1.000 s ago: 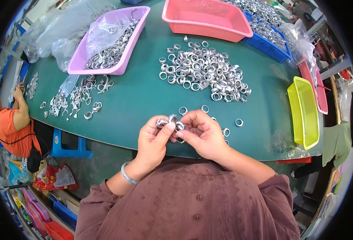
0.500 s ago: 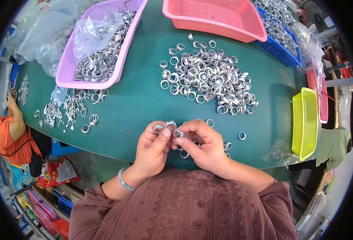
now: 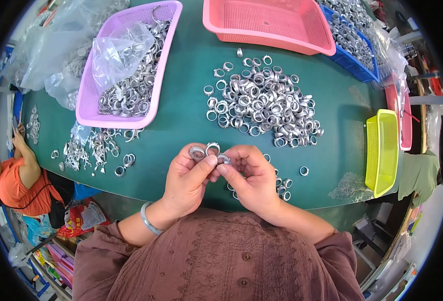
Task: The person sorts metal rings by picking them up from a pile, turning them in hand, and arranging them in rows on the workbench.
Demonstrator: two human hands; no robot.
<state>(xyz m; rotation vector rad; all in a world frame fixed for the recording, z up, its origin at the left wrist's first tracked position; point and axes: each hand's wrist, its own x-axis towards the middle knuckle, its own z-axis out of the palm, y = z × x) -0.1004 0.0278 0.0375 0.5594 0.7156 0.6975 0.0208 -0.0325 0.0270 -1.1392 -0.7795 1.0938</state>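
Note:
Close to my body, both hands meet over the near side of a green table. My left hand is closed on silver metal rings, which stand up between its thumb and fingers. Against it, my right hand pinches another silver ring between thumb and fingertips. Part of that ring is covered by the fingers. Beyond my hands spreads a large heap of similar rings. A smaller group of rings lies beside my right hand, partly hidden by it.
A purple basket of metal pieces and a plastic bag stands at the left, with loose pieces before it. A pink basket, a blue crate of rings and a yellow-green basket line the far and right sides. Another person sits left.
My hands stay together and have tilted slightly, with the rings still in them. The view has shifted a little, so the left-hand baskets and pieces appear displaced. The person at left has leaned.

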